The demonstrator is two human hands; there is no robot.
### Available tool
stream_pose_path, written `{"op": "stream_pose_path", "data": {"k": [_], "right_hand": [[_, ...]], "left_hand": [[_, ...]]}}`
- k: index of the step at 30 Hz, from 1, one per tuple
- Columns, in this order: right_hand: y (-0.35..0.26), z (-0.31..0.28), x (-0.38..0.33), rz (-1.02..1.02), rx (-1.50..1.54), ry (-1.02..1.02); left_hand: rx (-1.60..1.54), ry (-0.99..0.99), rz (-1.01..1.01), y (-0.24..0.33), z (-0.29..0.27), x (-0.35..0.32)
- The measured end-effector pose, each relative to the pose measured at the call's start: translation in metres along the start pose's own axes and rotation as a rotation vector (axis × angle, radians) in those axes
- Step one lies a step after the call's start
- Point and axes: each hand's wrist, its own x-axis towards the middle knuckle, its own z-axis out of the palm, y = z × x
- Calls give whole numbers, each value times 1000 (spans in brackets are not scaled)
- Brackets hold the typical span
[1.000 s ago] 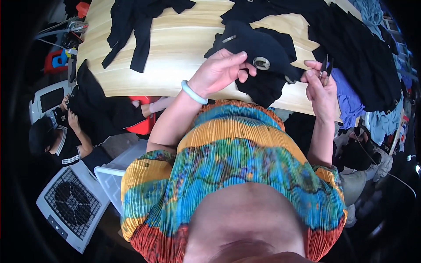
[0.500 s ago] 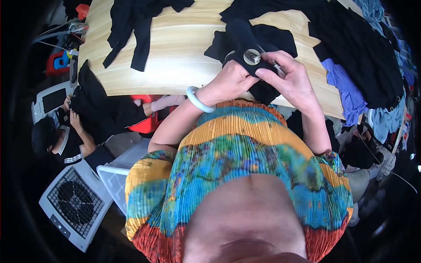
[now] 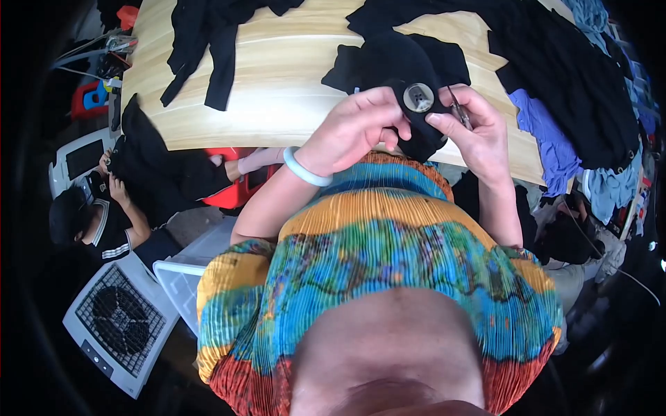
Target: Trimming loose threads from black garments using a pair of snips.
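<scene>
Your table (image 3: 277,104), pale wood, fills the top of the view and is strewn with black cloth: a dark heap (image 3: 569,69) along its right end, a long black piece (image 3: 208,41) draped at the upper left, and blue fabric (image 3: 555,139) hanging off the right edge. Below the table's left edge another person (image 3: 90,215) crouches by a grey fan (image 3: 118,322) on the floor.

Both your forearms rise from your bright pleated top and meet at the near edge of the table. Your left hand (image 3: 354,128), with a pale bangle (image 3: 305,170) on its wrist, is curled with the fingers bent, clamped on a black garment (image 3: 402,59) that trails back onto the table. Your right hand (image 3: 475,132) faces it from the other side, thumb pointing left and pressed to the same cloth.

A round grey button (image 3: 419,97) sits on the garment right between the two hands, just above both thumbs, face up. Your right fingers are also closed on thin scissors (image 3: 458,109), whose slim metal tip pokes up just right of the button.
</scene>
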Motion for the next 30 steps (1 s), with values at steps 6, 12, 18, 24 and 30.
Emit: {"op": "stream_pose_path", "data": {"k": [6,12,18,24,30], "right_hand": [[-3,2,-1,-122,-134,-31],[-29,15,-2,-43,125,-104],[-33,18,4,-202,-34,-114],[-39,21,-1,-186,-6,-135],[-44,20,-6,-132,81,-201]], "left_hand": [[-237,-26,-36,1,-1,0],[-333,-355,55,3,-10,1],[-143,-303,178,10,-8,-6],[-274,-357,113,8,-6,-5],[-241,-350,173,2,-5,-7]]}}
